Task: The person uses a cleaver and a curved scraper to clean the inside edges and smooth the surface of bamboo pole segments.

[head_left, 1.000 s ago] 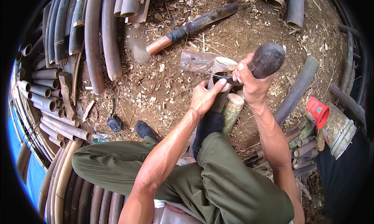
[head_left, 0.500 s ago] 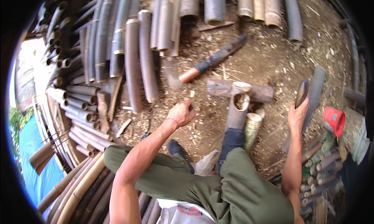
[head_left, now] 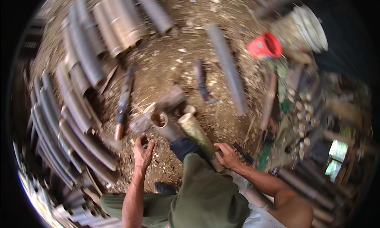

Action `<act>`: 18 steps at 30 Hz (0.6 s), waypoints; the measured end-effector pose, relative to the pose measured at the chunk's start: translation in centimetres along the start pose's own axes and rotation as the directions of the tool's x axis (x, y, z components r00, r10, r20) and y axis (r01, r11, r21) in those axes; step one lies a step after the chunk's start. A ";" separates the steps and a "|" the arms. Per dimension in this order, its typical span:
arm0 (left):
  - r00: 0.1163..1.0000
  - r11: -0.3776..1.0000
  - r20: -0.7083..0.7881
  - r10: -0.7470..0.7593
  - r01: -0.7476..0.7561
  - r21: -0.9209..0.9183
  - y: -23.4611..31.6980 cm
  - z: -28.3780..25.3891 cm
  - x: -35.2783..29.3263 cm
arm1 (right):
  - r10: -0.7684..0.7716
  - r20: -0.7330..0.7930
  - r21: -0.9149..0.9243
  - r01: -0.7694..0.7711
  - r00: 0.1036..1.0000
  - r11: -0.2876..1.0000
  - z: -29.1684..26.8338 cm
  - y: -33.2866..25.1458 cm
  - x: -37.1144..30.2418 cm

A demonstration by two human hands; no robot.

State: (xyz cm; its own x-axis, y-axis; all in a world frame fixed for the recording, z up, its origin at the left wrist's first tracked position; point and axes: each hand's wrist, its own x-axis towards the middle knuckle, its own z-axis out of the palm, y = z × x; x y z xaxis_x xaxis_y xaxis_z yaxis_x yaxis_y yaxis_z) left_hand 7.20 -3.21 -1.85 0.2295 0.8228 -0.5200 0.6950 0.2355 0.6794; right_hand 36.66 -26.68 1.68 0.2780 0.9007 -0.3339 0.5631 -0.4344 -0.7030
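Note:
My left hand is raised over the chip-strewn ground, thumb and fingers apart with nothing in them. The right hand is beside the lower end of a pale green bamboo tube, fingers spread and slightly bent; whether they touch it I cannot tell. Left of that tube, a greyish bamboo piece with a hole cut near its end slants up from my dark-covered lower leg. Its far end is by a short brown log. Farther off, a dark-handled tool lies on the soil.
A long dark tool with an orange-brown end lies left of the log. Rows of bamboo poles cover the left side. To the right are a grey pole, a red bucket, a whitish bucket and stacked bamboo.
My view has swung to the right. The right hand has let go of the dark-handled tool, now on the ground, and come in beside the green bamboo tube. The left hand's fingers have opened.

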 end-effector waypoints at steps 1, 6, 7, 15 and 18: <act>0.993 0.989 0.114 -0.037 0.053 -0.138 1.2 1.2 0.6 | 0.105 -0.123 -0.018 -0.108 0.987 0.994 0.0 3.4 -1.9; 0.940 0.893 0.314 -0.129 0.248 -0.376 5.0 7.2 1.2 | 0.633 -0.481 0.071 -0.693 0.606 0.717 -3.4 16.8 -9.3; 0.937 0.899 0.349 -0.009 0.161 -0.408 4.6 8.6 1.8 | 0.645 -0.528 -0.058 -0.781 0.553 0.622 -4.5 19.1 -10.8; 0.823 0.860 0.506 -0.257 -0.044 0.508 3.9 4.3 4.1 | 0.746 -0.153 -0.482 -0.708 0.648 0.516 -0.4 22.0 -14.8; 0.852 0.605 0.522 0.041 -0.437 0.666 11.7 3.6 -0.9 | 0.661 -0.154 -0.395 -0.659 0.735 0.640 -1.7 20.1 -16.4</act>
State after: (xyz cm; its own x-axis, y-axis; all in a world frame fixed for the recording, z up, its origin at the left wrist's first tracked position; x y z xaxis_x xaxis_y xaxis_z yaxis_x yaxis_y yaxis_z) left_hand 17.59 -3.06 4.75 0.5796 0.4408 -0.6854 0.7740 -0.5611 0.2936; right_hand 44.75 -50.16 -5.88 0.6963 0.3733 -0.6130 0.4848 -0.8744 0.0182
